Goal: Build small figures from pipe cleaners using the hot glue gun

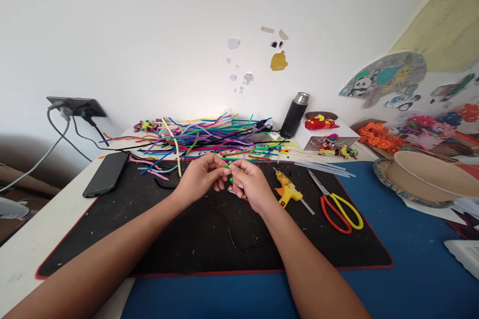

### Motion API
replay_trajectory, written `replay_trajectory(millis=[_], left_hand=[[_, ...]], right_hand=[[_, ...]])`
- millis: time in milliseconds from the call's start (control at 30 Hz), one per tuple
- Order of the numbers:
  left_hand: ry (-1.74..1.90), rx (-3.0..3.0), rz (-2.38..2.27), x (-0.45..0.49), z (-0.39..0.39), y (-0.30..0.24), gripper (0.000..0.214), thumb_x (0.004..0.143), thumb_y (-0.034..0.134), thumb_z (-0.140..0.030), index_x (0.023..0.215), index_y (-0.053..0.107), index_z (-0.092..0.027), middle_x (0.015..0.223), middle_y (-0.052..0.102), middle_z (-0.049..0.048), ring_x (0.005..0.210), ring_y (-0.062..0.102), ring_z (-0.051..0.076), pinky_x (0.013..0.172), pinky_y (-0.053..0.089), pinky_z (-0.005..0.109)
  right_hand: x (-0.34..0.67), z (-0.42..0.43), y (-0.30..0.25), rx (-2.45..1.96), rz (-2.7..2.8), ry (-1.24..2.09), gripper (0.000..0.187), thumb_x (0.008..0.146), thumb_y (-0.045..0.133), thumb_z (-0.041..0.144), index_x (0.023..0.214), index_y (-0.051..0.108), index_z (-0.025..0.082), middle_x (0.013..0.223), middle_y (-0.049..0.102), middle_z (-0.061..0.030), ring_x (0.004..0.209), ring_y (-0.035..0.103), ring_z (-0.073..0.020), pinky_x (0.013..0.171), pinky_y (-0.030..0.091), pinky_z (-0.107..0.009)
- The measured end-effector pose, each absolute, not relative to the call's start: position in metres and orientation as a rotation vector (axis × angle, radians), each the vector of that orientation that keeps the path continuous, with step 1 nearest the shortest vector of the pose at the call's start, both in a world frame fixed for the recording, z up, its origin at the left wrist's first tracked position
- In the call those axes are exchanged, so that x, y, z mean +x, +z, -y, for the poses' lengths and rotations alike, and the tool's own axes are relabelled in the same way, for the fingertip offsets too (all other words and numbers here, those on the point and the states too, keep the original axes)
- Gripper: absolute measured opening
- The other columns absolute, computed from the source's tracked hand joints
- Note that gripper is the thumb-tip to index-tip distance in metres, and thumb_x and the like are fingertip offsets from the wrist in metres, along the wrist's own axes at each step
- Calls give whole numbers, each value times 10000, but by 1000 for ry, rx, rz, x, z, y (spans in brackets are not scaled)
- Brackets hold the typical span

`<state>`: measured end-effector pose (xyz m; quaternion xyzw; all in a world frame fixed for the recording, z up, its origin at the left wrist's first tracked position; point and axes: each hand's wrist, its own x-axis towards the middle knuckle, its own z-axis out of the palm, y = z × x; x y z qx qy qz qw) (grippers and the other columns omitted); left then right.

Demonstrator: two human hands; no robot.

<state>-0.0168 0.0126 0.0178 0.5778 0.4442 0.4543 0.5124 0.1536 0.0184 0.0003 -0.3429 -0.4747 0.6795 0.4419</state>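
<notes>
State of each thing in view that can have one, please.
Left hand: pinching green piece
Right hand: pinching it too
Phone: screen dark
Flask: standing, lidded
Scissors: laid down, blades look closed
Glue gun: lying down, stick inserted
Wall socket: plugs in
Pipe cleaners: heaped loose

Counting two bare hands [197, 176] [254, 185]
Also one yellow plastic glue gun [288, 189], one flat black phone [105, 175], one steel-capped black bottle [294, 118].
</notes>
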Motion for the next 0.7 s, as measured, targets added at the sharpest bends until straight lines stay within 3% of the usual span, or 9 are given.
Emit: replay_trajectory(millis=[400, 700], left_hand=[[969, 1426, -1007, -27, -15, 41, 481, 819, 787, -615, 914, 635, -169, 682, 674, -15, 536, 670, 139, 482, 547, 234], [871, 1497, -1059, -33, -14, 50, 463, 784, 829, -591, 885, 675, -167, 725, 699, 9, 594, 686, 154, 535, 578, 256]], right_hand=[[158, -14, 15, -909, 1331, 1447, 318, 899, 669, 506, 845, 547, 217, 471, 450, 123, 328, 416, -74, 385, 313, -215], [156, -10, 11, -920, 1442, 1404, 270, 950, 609, 470, 871, 569, 215, 512, 493, 107, 342, 448, -81, 411, 345, -223]])
